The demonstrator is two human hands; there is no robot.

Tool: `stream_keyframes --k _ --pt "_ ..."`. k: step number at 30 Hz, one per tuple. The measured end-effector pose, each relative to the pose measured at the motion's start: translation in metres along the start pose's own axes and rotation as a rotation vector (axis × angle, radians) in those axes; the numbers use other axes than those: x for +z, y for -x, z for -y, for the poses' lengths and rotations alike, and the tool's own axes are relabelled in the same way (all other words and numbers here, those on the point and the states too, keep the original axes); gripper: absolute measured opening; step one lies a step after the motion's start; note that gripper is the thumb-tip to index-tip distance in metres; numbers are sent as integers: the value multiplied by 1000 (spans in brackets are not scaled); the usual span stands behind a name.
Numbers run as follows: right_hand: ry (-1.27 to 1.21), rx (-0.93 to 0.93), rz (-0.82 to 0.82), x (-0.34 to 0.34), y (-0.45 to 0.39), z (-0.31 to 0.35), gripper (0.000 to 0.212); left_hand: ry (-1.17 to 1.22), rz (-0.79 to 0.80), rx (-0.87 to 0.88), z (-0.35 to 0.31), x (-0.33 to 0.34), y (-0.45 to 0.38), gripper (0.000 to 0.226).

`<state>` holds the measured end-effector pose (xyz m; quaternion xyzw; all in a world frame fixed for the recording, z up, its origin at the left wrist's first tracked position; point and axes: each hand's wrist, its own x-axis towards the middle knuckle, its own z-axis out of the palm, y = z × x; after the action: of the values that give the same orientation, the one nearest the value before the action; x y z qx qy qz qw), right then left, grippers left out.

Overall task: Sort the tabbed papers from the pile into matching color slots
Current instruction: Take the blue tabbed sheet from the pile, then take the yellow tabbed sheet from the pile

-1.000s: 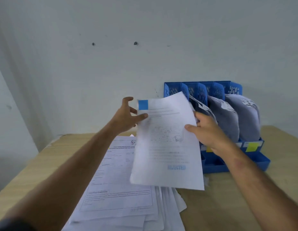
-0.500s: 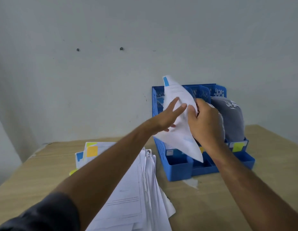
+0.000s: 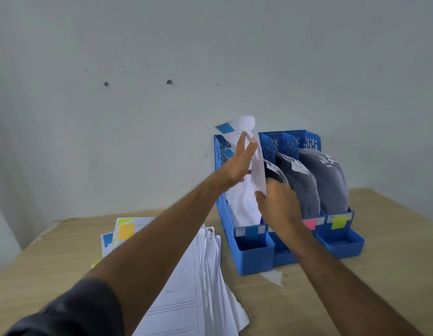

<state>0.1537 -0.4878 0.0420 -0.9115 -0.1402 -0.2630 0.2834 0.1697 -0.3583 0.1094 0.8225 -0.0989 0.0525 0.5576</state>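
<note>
Blue-tabbed paper (image 3: 244, 202) standing bent in the leftmost slot of the blue file rack (image 3: 254, 258), above that slot's blue label (image 3: 251, 232); blue tab (image 3: 224, 128) sticking out at the top. Left hand (image 3: 237, 163) flat against the sheet's left face, fingers straight and apart. Right hand (image 3: 277, 202) pinching the sheet's right edge, thumb in front. Pink label (image 3: 310, 223) and yellow label (image 3: 338, 221) on slots further right. Pile of tabbed papers (image 3: 198, 287) lying on the bench (image 3: 392, 275), left of the rack.
</note>
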Motion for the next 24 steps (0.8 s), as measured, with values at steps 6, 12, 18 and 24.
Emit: stream_keyframes --k 6,12,18,24 --pt "17 29 -44 0 5 -10 24 -23 -118 -5 7 -12 0 72" --pt "93 27 -7 7 3 -15 34 -187 -230 122 13 -22 -3 60" --pt "11 62 -3 15 5 -16 30 -337 -219 60 30 -25 -13 63" --pt "-20 15 -38 16 8 -15 31 -263 -46 -80 34 -26 -18 88"
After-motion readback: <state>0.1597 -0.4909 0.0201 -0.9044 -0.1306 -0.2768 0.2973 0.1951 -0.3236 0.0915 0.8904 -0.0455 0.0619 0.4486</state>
